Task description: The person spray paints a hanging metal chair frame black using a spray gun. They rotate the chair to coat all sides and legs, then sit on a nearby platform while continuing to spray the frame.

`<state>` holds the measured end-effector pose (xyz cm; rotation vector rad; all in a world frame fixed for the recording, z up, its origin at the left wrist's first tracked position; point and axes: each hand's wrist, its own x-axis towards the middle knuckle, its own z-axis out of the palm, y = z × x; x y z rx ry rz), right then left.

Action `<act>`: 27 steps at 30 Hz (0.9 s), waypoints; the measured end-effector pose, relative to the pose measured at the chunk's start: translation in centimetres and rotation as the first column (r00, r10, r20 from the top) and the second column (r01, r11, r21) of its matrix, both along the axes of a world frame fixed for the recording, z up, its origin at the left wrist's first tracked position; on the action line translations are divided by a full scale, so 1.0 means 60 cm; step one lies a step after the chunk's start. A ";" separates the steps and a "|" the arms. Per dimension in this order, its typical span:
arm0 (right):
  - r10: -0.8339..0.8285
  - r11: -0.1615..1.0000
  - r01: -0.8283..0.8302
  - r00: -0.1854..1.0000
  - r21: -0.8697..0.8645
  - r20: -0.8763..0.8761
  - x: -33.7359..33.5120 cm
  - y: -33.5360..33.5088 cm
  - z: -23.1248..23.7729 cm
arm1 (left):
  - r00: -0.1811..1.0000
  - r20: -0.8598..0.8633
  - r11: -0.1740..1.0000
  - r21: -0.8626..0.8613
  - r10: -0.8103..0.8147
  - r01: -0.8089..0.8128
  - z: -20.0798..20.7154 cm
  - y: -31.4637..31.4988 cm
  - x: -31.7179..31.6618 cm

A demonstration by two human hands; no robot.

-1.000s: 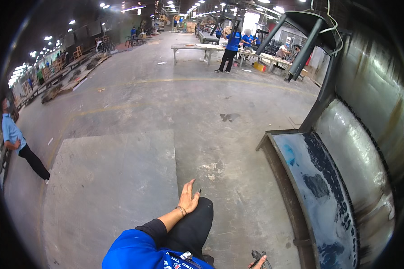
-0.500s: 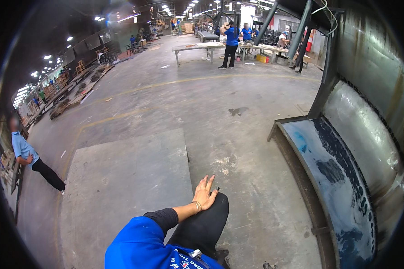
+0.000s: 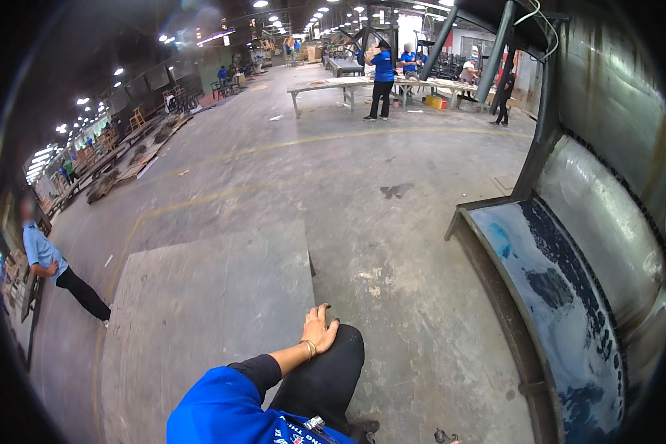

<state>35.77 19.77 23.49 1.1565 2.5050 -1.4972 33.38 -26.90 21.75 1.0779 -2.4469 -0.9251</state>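
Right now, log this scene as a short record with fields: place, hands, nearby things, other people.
place: large workshop hall with a concrete floor
left hand: left hand rests flat on the person's own dark-trousered knee; a thin bracelet on the wrist
right hand: only a sliver at the lower edge, state unclear
nearby things: curved metal trough to the right, stained blue inside; flat board on the floor ahead
other people: one in a light blue shirt at far left; several at long workbenches in the background
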 end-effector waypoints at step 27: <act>-0.096 0.995 0.096 0.995 -0.014 0.014 -0.023 -0.029 0.042 | 0.996 0.034 0.981 0.178 -0.081 0.074 -0.038 -0.024 -0.032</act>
